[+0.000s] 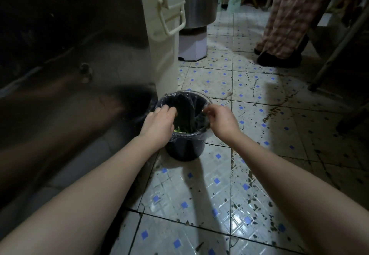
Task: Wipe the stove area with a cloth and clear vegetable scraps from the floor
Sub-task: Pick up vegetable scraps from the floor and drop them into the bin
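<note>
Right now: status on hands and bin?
Left hand curled over bin mouth, grip unclear. Right hand pinches liner at rim. Green scraps inside. White tub close behind, not blocking.

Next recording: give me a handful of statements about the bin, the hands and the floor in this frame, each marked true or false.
1. The small dark bin stands on the tiled floor. True.
2. The bin has no bag in it. False: a clear plastic liner is folded over its rim.
3. Green scraps lie inside the bin. True.
4. The right hand holds a cloth. False: it pinches the liner at the bin's right rim.
5. The left hand is over the bin's left rim, fingers curled downward. True.
6. Nobody else is in view. False: legs in plaid trousers stand at the upper right.
</note>
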Tool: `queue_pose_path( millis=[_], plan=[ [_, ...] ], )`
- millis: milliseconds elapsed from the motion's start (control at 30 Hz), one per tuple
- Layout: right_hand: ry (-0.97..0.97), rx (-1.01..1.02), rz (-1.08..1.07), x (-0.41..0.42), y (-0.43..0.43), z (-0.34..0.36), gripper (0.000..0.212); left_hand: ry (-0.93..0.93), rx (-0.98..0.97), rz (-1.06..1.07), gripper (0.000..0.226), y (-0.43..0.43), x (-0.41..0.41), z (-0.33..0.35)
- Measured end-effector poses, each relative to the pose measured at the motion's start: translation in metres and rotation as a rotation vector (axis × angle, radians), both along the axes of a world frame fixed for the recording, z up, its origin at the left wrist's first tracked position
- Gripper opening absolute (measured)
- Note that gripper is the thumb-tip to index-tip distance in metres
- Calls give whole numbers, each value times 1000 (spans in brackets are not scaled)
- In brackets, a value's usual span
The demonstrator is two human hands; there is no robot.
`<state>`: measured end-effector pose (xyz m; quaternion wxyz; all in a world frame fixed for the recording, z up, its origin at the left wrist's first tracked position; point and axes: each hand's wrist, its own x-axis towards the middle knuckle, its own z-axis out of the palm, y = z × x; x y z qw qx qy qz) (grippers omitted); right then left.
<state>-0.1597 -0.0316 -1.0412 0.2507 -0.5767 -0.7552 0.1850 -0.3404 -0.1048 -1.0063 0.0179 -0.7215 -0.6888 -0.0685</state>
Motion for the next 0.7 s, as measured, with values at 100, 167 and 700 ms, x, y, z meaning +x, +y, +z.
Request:
queue_pose_path(
  millis=[100,167,700],
  plan=[
    [-19,5,14,6,-3,-2,29,6,0,-2,29,0,3,1],
    [-63,16,24,11,-6,-3,28,26,-5,-15,29,1,6,1],
    [-449,109,124,73,-22,-21,36,127,-66,-70,31,15,36,-25]
  ],
)
